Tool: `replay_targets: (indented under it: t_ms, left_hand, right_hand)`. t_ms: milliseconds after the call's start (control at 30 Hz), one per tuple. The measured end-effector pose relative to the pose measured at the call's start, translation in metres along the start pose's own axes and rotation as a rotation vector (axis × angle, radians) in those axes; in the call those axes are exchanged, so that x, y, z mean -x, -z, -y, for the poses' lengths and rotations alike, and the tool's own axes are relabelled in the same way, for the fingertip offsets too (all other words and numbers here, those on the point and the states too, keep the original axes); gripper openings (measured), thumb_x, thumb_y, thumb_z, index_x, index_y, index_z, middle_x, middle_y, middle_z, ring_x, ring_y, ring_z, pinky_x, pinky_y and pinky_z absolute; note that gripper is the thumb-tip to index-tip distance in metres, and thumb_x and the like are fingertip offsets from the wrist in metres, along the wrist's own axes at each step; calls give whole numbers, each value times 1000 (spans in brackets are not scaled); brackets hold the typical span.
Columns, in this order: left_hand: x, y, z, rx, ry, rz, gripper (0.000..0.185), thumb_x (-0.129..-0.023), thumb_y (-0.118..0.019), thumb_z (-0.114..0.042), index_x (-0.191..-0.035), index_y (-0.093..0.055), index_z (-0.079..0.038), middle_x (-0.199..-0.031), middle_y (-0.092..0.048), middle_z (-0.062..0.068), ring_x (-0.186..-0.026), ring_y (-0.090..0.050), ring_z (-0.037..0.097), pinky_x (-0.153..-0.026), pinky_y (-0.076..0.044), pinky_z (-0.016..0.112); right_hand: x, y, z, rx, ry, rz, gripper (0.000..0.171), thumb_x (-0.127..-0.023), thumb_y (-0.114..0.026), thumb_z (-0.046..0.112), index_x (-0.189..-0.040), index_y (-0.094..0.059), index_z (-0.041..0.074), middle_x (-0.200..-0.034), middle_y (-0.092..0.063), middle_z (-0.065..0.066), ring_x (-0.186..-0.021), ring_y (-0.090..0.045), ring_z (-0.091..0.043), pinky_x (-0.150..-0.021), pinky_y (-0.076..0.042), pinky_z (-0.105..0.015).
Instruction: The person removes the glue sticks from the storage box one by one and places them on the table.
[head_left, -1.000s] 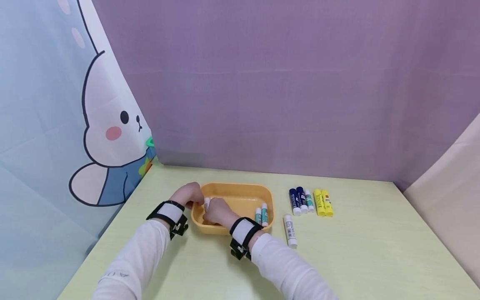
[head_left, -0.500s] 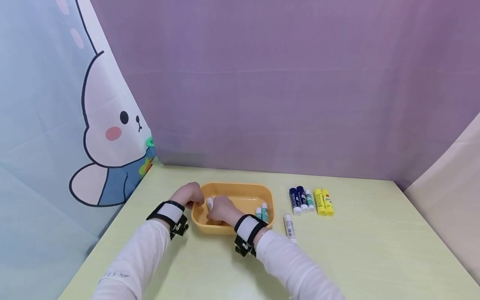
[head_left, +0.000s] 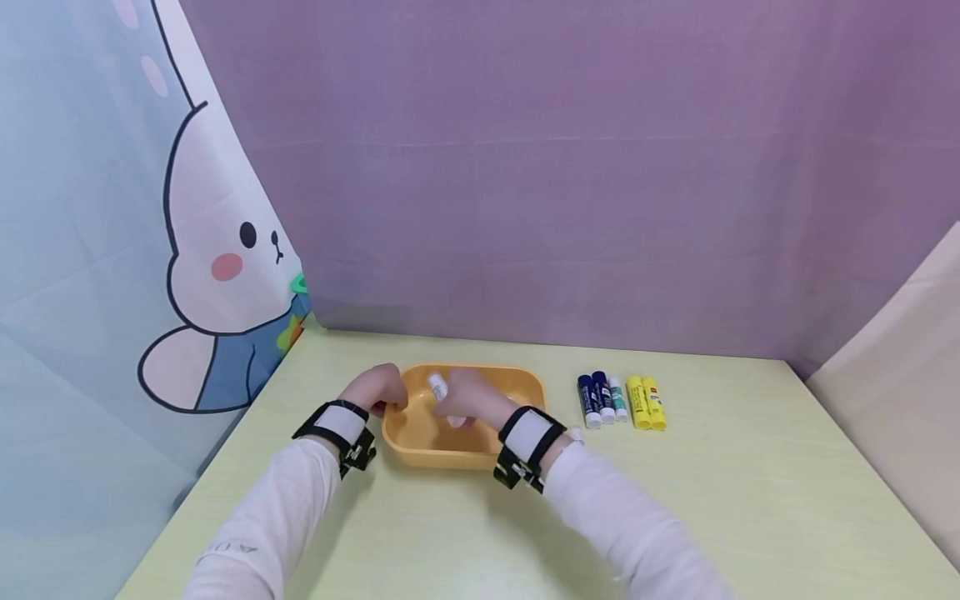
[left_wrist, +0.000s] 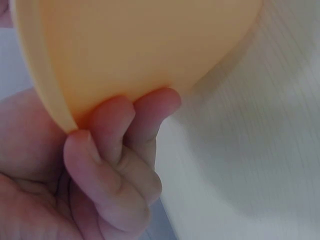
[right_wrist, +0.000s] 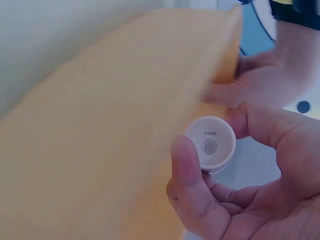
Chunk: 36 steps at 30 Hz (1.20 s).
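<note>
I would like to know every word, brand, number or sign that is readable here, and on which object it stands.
No complete word is readable.
Left sleeve: a few letters, perhaps with an "A"; the rest is unclear.
White stick in the right hand: tiny marking on its round end, too small to read.
Two dark blue sticks, teal-and-white stick, two yellow sticks: printed labels, too small to read.

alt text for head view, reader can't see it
A person's right hand grips a white tube at an orange tray; the left hand holds its left side. Two navy tubes, a teal one and two yellow ones lie to its right.
</note>
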<state>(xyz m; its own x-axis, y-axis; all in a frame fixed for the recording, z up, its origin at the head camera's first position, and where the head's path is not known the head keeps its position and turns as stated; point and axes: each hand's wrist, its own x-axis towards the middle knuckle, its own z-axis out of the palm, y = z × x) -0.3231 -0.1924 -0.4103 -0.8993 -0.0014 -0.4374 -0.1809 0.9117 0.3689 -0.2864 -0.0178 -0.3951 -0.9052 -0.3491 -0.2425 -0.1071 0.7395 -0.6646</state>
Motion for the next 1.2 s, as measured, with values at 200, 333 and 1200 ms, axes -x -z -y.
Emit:
replay_targets:
  t_ms: [200,333,1200]
  left_hand:
    - [1,1,1,6,-13,4,13,-66,-48,4,-77,-54,1,-57,-44,3,-42,-40,11,-40,-38,20]
    - [2,1,1,17,-11,11,20,-67,-49,5,-86,-55,4,-61,-48,5,-42,-40,10,-40,-38,20]
    - [1,0,5,17,-7,11,22,-70,-52,3,-91,-53,6,-67,-53,7,-43,-43,11,-41,-41,20]
  right_hand:
    - [13,28,0,36,13,-53,26,-76,-73,12,-89,-54,-1,-74,-58,-10,-58,-65,-21,-56,-57,-35]
    - [23,48,-5,51,48,-64,21,-78,-71,12,-88,-60,-2,-74,-61,-10,-59,-65,-21,-50,-55,-29]
    - [103,137,-89,133,-33,-200,40,-80,-67,14,-110,-52,-8,-91,-62,-18,-61,-64,-21,-50,-54,-26]
